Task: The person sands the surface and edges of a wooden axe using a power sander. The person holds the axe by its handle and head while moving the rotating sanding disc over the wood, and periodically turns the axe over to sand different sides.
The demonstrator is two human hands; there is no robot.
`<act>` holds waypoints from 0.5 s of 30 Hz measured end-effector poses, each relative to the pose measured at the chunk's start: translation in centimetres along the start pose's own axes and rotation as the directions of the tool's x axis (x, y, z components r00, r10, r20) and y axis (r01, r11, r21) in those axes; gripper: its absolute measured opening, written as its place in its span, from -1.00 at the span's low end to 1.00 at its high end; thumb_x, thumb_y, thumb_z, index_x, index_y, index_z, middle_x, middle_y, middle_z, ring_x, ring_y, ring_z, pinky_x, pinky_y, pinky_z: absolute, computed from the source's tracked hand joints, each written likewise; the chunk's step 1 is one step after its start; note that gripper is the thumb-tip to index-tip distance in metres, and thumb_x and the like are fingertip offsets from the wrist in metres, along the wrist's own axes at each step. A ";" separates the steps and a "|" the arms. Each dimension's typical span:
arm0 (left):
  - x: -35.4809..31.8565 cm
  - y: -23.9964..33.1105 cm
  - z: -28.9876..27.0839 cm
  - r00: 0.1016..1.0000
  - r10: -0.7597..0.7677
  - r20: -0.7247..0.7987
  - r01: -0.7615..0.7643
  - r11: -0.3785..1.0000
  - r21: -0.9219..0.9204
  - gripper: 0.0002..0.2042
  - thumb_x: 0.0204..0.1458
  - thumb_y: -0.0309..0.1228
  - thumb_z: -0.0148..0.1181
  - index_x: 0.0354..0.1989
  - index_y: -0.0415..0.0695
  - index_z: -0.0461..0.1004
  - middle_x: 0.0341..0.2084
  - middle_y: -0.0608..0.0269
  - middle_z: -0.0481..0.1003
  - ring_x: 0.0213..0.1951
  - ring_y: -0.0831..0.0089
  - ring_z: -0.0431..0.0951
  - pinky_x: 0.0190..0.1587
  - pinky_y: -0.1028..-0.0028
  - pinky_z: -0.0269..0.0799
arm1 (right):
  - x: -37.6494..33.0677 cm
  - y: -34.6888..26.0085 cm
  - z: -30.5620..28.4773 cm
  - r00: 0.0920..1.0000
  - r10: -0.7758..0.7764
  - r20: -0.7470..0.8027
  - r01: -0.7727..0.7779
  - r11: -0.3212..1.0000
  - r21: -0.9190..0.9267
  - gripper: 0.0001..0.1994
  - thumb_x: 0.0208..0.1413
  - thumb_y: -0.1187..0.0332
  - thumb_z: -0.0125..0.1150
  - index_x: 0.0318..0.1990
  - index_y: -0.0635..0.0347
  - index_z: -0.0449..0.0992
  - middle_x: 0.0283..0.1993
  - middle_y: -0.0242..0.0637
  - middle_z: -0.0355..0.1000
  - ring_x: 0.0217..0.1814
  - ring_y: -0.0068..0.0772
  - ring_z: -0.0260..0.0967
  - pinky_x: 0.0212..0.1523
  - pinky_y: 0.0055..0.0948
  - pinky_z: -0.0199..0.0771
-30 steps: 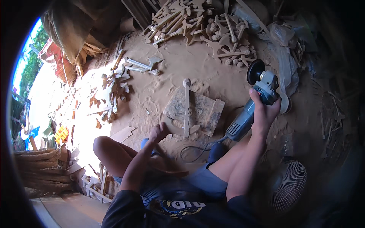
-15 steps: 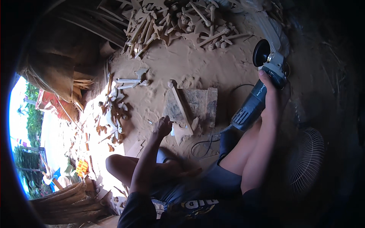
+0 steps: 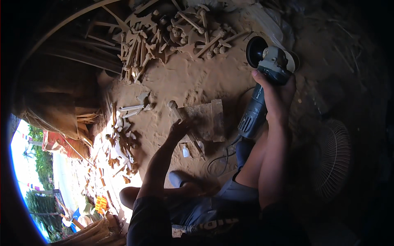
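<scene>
From the head view, your left hand rests on the long wooden stick, fingers curled over it near its knobbed upper end, though how tightly they close you cannot tell; the stick lies on the sandy ground, its long axis running from upper left to lower right across the flat board; your right hand, well apart to the right, is clamped around the angle grinder, disc raised up and away; the left is the nearer hand.
</scene>
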State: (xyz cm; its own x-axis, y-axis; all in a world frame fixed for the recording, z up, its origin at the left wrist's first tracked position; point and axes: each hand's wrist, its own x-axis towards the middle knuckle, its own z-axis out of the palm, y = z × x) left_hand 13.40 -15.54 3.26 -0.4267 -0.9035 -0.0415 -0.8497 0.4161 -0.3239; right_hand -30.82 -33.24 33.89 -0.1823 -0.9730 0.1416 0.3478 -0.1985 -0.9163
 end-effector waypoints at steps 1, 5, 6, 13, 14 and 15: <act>0.0 -0.2 -1.0 0.993 0.116 0.002 -0.115 0.988 0.104 -0.67 0.21 -0.26 0.17 0.15 0.18 0.56 0.23 0.35 0.53 0.35 0.36 0.43 0.34 0.07 0.37 | 0.1 0.2 -0.1 1.000 -0.003 0.004 0.003 1.000 0.003 -0.33 -0.08 0.53 0.62 0.19 0.29 0.36 -0.04 -0.26 0.57 -0.05 -0.45 0.56 0.07 -0.35 0.57; 1.1 0.8 -8.1 0.956 0.243 0.161 -0.239 0.970 -0.044 -0.71 0.18 -0.08 0.27 -0.01 0.10 0.49 -0.24 0.45 0.62 -0.02 0.37 0.65 0.02 0.18 0.53 | 0.6 -0.3 -1.1 0.998 0.019 -0.066 -0.024 0.997 -0.075 -0.40 -0.07 0.52 0.62 0.14 0.29 0.43 -0.06 -0.26 0.58 -0.06 -0.46 0.56 0.07 -0.36 0.56; 1.8 1.1 -10.5 0.959 0.242 0.149 -0.238 0.970 -0.047 -0.71 0.18 -0.08 0.27 -0.01 0.10 0.49 -0.24 0.45 0.62 -0.02 0.37 0.65 0.02 0.18 0.53 | 0.9 -0.7 -1.6 0.997 0.023 -0.075 -0.032 0.993 -0.116 -0.43 -0.07 0.51 0.62 0.11 0.29 0.46 -0.08 -0.27 0.59 -0.06 -0.46 0.56 0.07 -0.36 0.56; -7.7 0.4 -17.1 0.574 -0.221 0.788 0.814 0.046 -0.580 -0.65 0.17 -0.19 0.41 -0.04 -0.20 0.60 -0.44 0.31 0.65 -0.38 0.51 0.66 -0.42 0.43 0.51 | 0.8 0.0 -0.7 0.988 0.149 -0.034 -0.151 0.985 -0.088 -0.56 -0.04 0.35 0.63 -0.02 0.32 0.62 -0.05 -0.24 0.61 -0.04 -0.39 0.55 0.07 -0.33 0.49; -9.2 0.0 -17.1 0.566 -0.240 0.789 0.817 0.038 -0.575 -0.65 0.17 -0.19 0.41 -0.04 -0.20 0.60 -0.44 0.31 0.65 -0.38 0.51 0.66 -0.42 0.43 0.51 | 0.8 -0.2 -0.4 0.987 0.160 -0.032 -0.162 0.983 -0.086 -0.55 -0.03 0.33 0.63 0.00 0.32 0.62 -0.04 -0.23 0.61 -0.02 -0.37 0.55 0.09 -0.32 0.49; -10.8 -0.4 -17.2 0.758 -0.264 0.596 0.639 0.116 -0.761 -0.64 0.16 -0.22 0.41 0.00 -0.22 0.60 -0.40 0.27 0.66 -0.35 0.50 0.67 -0.36 0.44 0.52 | 0.6 -0.1 0.0 0.986 0.160 -0.038 -0.163 0.982 -0.098 -0.54 -0.03 0.33 0.62 0.02 0.33 0.62 -0.03 -0.21 0.61 0.00 -0.36 0.55 0.10 -0.31 0.49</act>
State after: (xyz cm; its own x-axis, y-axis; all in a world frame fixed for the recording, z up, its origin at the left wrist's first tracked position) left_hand 13.03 -4.14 20.14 0.0858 -0.8562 -0.5094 -0.6068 -0.4504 0.6549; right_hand -31.01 -33.83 34.03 -0.1596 -0.9870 -0.0210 0.2813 -0.0251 -0.9593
